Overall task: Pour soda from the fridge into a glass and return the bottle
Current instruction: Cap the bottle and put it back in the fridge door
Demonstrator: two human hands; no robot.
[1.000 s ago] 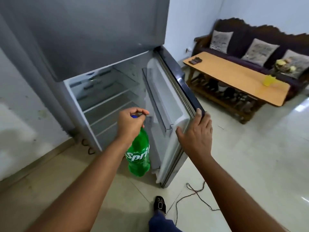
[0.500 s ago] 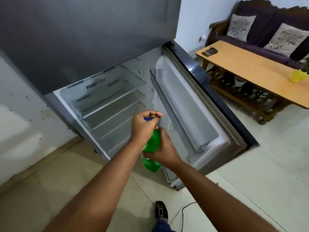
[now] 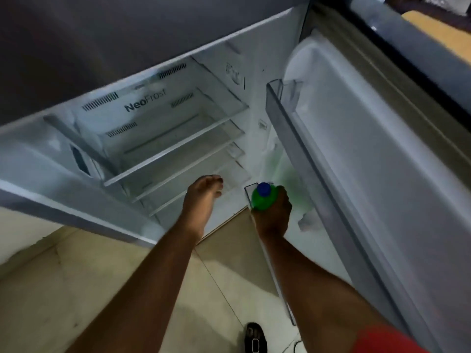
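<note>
Change: left hand (image 3: 204,194) had let go of the green plastic soda bottle with blue cap (image 3: 262,196), fingers loosely curled, empty.
Right hand (image 3: 274,212): fingers wrapped around bottle's shoulder.
Place: apparently at open white fridge's (image 3: 163,138) door shelf (image 3: 285,128).

Tiled floor (image 3: 107,289); black sandal (image 3: 254,337) at bottom edge; wooden tabletop (image 3: 441,34) corner, upper right.

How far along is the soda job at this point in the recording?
Done, apparently: the fridge door stands open. No glass shows here, so pouring cannot be confirmed. In hand: the right hand grips the green bottle, its blue cap on, at the lower door shelf; the left hand is free near the shelves. Left: release the bottle and shut the door.
</note>
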